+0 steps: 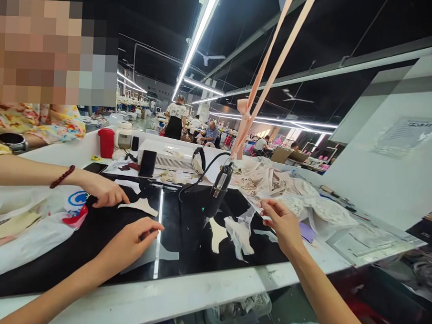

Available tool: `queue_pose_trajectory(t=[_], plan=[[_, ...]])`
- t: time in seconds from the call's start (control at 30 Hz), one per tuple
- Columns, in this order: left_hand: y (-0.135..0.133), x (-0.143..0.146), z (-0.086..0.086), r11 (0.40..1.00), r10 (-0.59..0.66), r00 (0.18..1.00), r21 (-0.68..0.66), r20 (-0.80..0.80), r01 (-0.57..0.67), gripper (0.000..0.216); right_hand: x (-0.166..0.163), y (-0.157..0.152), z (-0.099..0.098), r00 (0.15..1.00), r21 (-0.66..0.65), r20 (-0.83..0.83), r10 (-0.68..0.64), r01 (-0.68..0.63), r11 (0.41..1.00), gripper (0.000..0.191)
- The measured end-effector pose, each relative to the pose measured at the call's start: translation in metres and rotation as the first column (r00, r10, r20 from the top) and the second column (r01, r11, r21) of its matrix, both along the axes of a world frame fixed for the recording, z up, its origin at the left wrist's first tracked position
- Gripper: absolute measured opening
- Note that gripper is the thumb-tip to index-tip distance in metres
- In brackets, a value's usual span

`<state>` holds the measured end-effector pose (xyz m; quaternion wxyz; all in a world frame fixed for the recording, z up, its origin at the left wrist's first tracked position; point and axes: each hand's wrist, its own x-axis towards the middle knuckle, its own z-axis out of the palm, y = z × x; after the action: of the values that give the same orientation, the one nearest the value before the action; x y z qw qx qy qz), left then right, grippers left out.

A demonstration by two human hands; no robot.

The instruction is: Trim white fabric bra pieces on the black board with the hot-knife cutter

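My left hand (132,242) is over the black work surface, its thumb and forefinger close together; anything between them is too small to make out. Just beyond it, a co-worker's hand (107,190) touches a cream fabric piece (140,206) with one finger. My right hand (283,227) is raised at the right with its fingertips pinched, and what they hold cannot be made out. Between my hands, a black handheld device (218,193) points downward. Close to its tip lie another cream piece (218,236) and a crumpled sheer white piece (240,234).
A heap of beige lace garments (272,181) covers the back right. At the left lies a white plastic bag (37,230). Behind the mat are a phone (147,164), a red container (106,143) and a long white vented box (173,160). Peach straps (262,83) hang overhead.
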<state>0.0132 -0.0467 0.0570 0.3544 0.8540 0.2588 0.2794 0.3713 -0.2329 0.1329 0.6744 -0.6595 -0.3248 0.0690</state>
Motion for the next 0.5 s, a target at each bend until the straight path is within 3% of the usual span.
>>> queue_pose_trajectory(t=[0.13, 0.23, 0.37, 0.43, 0.5], plan=[[-0.037, 0.031, 0.008, 0.954, -0.249, 0.966, 0.156, -0.069, 0.257, 0.028, 0.013, 0.003, -0.010, 0.999, -0.013, -0.028, -0.040, 0.040, 0.999, 0.054], [-0.065, 0.073, 0.005, 0.796, -0.447, 0.880, 0.378, -0.160, 0.473, 0.035, 0.023, 0.001, -0.017, 0.996, -0.004, -0.052, -0.070, 0.069, 0.998, 0.054], [-0.087, 0.148, -0.001, 0.616, -0.442, 0.839, 0.573, -0.317, 0.541, 0.024, 0.036, -0.002, -0.023, 0.994, 0.007, -0.084, -0.074, 0.075, 0.997, 0.052], [-0.090, 0.186, -0.005, 0.587, -0.392, 0.855, 0.623, -0.340, 0.517, 0.018, 0.042, -0.003, -0.025, 0.993, 0.014, -0.095, -0.063, 0.065, 0.998, 0.050], [-0.090, 0.220, -0.008, 0.586, -0.363, 0.865, 0.637, -0.346, 0.500, 0.026, 0.047, -0.002, -0.027, 0.993, 0.024, -0.105, -0.047, 0.050, 0.998, 0.049]])
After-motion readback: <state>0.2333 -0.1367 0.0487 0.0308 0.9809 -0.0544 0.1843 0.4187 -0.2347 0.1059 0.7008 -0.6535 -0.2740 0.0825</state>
